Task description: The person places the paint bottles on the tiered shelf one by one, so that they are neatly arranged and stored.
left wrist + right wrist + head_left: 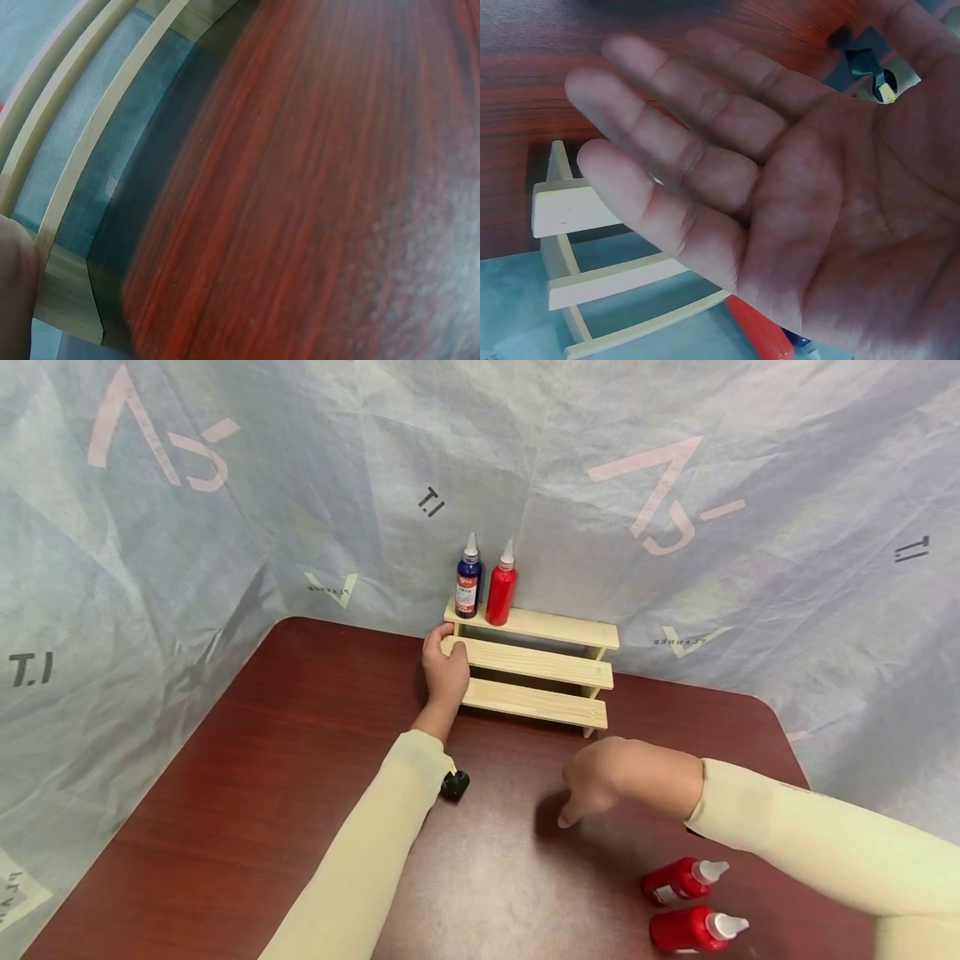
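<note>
My left hand grips the left end of a three-tier wooden rack, thumb over the middle shelf. In the left wrist view part of that hand shows at the rack's end. On the top shelf stand a blue bottle with a white label and a red bottle, both with pointed white caps. My right hand hovers over the table in front of the rack's right end. Its palm and extended fingers hold nothing in the right wrist view.
Two red bottles with pointed caps lie on the dark wood table at the lower right, near my right forearm. A small black device shows beside my left cuff. Grey sheeting hangs close behind the rack.
</note>
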